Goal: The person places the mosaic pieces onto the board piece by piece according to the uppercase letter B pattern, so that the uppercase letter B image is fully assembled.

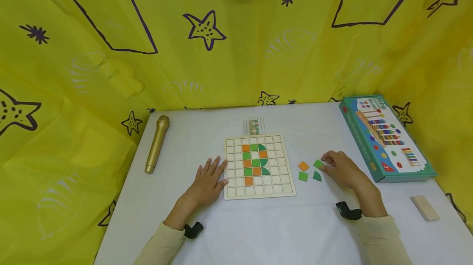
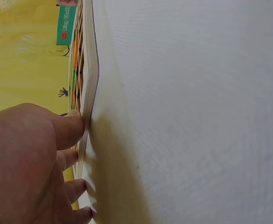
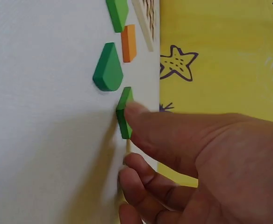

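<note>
A pale wooden grid board (image 1: 281,183) lies mid-table, with orange, green and dark green rounded tiles set in a letter-like pattern. My left hand (image 1: 207,185) rests flat beside it with fingers spread; in the left wrist view the thumb (image 2: 71,129) touches the board's edge (image 2: 92,70). To the right of the board, my right hand (image 1: 343,170) pinches a green square tile (image 1: 318,163) at its corner, thumb on top in the right wrist view. Near it lie an orange tile (image 1: 304,166), another green tile (image 1: 303,176) and a dark green quarter-round tile (image 1: 317,176).
A small printed pattern card (image 1: 253,125) lies behind the board. At the left is a gold microphone (image 1: 157,144). A green and white game box (image 1: 388,140) stands at the right, with a pale wooden block (image 1: 425,208) in front. Yellow patterned cloth (image 1: 236,72) hangs behind the table.
</note>
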A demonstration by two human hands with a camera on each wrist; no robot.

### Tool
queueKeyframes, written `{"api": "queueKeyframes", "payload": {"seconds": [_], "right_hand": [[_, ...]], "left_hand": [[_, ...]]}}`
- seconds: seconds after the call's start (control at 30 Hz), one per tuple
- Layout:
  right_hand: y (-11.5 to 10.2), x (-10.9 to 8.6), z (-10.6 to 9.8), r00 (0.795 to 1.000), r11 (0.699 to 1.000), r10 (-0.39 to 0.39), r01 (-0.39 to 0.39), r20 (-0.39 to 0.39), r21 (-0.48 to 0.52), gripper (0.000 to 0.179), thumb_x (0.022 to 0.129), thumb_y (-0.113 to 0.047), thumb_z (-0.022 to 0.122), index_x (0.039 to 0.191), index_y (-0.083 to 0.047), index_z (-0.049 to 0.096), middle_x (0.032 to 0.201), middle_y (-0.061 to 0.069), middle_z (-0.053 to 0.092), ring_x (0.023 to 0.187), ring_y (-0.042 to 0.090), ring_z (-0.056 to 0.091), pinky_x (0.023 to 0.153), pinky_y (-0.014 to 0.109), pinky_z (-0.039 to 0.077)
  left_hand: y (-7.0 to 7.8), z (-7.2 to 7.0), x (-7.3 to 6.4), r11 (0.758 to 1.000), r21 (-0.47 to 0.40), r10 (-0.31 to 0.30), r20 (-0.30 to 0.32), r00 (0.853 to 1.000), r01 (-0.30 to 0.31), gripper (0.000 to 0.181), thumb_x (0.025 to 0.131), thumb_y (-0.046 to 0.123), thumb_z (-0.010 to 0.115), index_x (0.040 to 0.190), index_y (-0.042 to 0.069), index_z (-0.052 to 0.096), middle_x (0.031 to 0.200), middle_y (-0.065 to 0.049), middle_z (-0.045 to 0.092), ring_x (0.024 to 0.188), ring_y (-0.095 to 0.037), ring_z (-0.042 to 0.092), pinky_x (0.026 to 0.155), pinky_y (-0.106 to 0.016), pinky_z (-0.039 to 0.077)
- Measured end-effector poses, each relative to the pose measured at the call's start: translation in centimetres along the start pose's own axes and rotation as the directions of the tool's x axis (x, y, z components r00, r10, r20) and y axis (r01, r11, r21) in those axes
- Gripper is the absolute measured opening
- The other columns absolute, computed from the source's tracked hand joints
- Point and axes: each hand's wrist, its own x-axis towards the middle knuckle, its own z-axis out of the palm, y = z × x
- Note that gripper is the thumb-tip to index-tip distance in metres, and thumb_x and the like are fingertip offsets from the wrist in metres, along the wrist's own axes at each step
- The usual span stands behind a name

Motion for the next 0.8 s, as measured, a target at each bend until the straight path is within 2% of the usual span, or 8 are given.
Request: {"api": "queueKeyframes", "payload": {"seconds": [0.23,0.4,0.63,0.8], "right_hand": [[-0.5,0.6,0.9,0.998,0.999,-0.040,0.041,-0.039,0.018,0.030,0.101,-0.009,0.067,0.127,0.004,0.062,0.115,0.023,0.058,0.104,0.036,0.058,0.093,0.055,0.051],[-0.8,1.2,1.9,0.994,0.996,-0.074,0.078,-0.082,0.036,0.030,0.103,-0.006,0.065,0.131,0.005,0.063,0.123,0.026,0.058,0.108,0.037,0.060,0.095,0.057,0.051],[-1.4,1.8,2.9,0.993,0.995,-0.088,0.091,-0.072,0.037,0.030,0.105,-0.008,0.063,0.132,0.004,0.061,0.129,0.025,0.054,0.109,0.035,0.060,0.092,0.050,0.053],[-1.8,1.7,3.3,0.989,0.993,-0.115,0.118,-0.091,0.030,0.029,0.105,-0.006,0.062,0.132,0.006,0.060,0.126,0.025,0.055,0.108,0.035,0.060,0.093,0.052,0.053]], "left_hand": [[0.1,-0.2,-0.2,1.000,-0.002,0.003,-0.004,1.000,-0.003,0.067,0.112,0.041,0.049,0.170,0.018,0.025,0.177,-0.014,0.015,0.163,-0.042,0.007,0.127,-0.068,0.008],[0.1,-0.2,-0.1,1.000,-0.002,0.005,-0.002,1.000,-0.005,0.067,0.112,0.041,0.049,0.170,0.018,0.025,0.177,-0.014,0.015,0.163,-0.042,0.007,0.127,-0.068,0.008],[0.1,0.0,0.0,1.000,0.000,-0.006,0.002,1.000,0.006,0.067,0.112,0.043,0.048,0.170,0.019,0.024,0.177,-0.012,0.013,0.164,-0.041,0.005,0.128,-0.067,0.007],[-0.1,0.2,0.1,1.000,0.006,0.000,-0.003,1.000,0.000,0.067,0.112,0.043,0.048,0.170,0.020,0.024,0.177,-0.012,0.014,0.164,-0.041,0.005,0.128,-0.067,0.008]]}}
